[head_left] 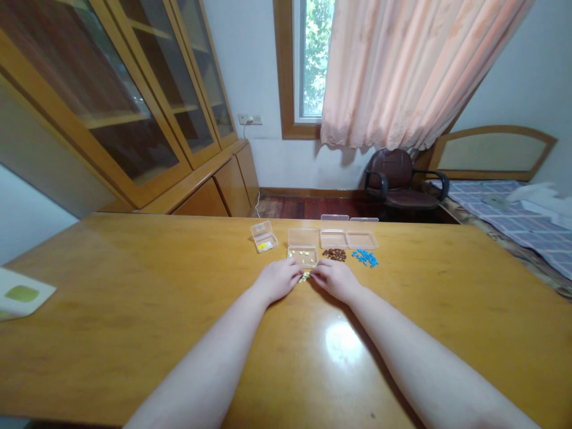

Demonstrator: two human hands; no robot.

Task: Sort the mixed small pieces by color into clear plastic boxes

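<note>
My left hand and my right hand rest on the table on either side of a small heap of pale yellow pieces. The fingers of both hands are bent and pressed together at the heap; whatever lies between the fingertips is too small to make out. Just beyond them stands a clear plastic box with its lid up and several pale yellow pieces scattered inside. To the right lie a pile of brown pieces and a pile of blue pieces.
Behind the piles, two clear boxes stand with lids raised. A smaller open box at left holds bright yellow pieces. A white sheet lies at the table's left edge. Beyond the table stand a chair and a cabinet.
</note>
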